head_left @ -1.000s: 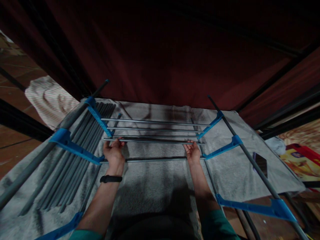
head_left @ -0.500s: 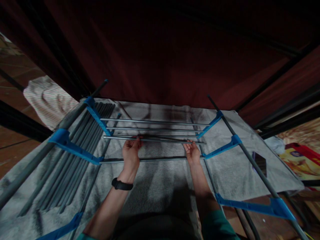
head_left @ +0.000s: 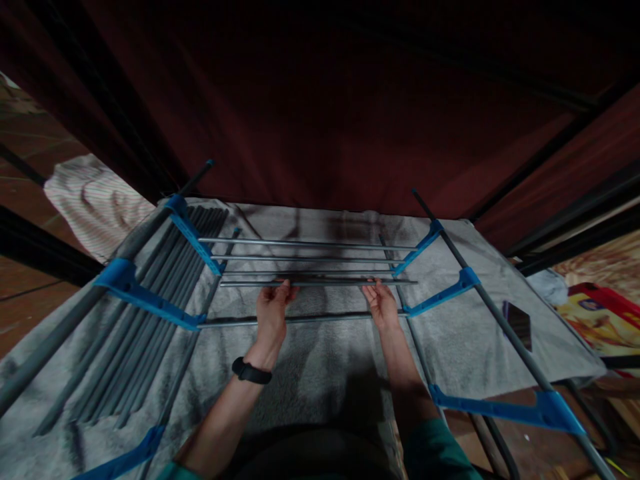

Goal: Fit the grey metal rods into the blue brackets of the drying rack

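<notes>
My left hand (head_left: 273,305) and my right hand (head_left: 382,303) are both closed around a thin metal rod (head_left: 325,285), one toward each end. The rod lies level, its tips free of the brackets. Beyond it, several similar rods (head_left: 310,244) span between a blue bracket on the left (head_left: 193,233) and one on the right (head_left: 419,248). Nearer to me, a single rod (head_left: 330,319) joins the lower left blue bracket (head_left: 150,297) to the lower right one (head_left: 443,293). Grey poles carry these brackets on each side.
Several loose grey tubes (head_left: 145,327) lie side by side at the left on the grey cloth (head_left: 320,380). A phone (head_left: 517,325) rests on the cloth at right. Farther right is a red and yellow package (head_left: 597,317). A dark red curtain (head_left: 320,133) hangs behind.
The held rod has shifted slightly to the right and come level with the others. My left hand has moved right along with it; my right hand has barely moved.
</notes>
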Tool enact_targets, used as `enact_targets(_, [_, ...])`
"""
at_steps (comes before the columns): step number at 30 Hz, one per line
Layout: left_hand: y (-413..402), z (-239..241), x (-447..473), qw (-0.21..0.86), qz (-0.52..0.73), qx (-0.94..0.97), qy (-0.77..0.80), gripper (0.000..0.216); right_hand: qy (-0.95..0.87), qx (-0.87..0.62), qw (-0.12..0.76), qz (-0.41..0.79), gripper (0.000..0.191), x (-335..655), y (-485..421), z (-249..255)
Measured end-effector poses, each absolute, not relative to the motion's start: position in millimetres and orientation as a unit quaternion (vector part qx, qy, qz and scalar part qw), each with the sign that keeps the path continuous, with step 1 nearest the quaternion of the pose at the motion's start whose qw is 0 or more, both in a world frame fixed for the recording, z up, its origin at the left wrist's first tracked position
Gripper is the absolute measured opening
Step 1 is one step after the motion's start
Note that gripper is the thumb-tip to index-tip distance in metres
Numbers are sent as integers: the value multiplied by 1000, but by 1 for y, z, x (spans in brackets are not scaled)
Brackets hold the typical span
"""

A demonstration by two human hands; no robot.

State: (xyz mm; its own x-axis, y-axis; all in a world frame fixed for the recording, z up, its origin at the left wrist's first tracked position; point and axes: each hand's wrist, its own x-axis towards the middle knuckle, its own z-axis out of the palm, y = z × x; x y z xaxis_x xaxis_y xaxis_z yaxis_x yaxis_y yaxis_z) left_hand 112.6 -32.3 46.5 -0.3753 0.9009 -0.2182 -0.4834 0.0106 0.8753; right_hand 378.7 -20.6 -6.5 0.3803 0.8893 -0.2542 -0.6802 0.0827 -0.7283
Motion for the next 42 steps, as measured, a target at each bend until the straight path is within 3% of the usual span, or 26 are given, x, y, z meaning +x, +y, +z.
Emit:
enact_targets(17, [-17, 21, 54, 476, 707, 116, 510, 48, -155, -413, 722, 532, 11, 377, -25, 0])
enact_targets(24, [-14, 17, 55, 484, 700, 109, 513, 48, -142, -416, 738, 513, 4, 381, -25, -3])
enact_targets(32, [-18, 14, 63, 522, 614, 262, 530, 33, -139, -419, 744, 502, 9, 380, -21, -11])
enact_targets(36, [-24, 10, 67, 395, 550, 436, 593, 26, -131, -422, 744, 501, 8, 384, -20, -13])
enact_targets(42, [-37, 22, 70, 15, 379, 708, 596, 24, -128, -420, 737, 515, 8, 382, -22, -12])
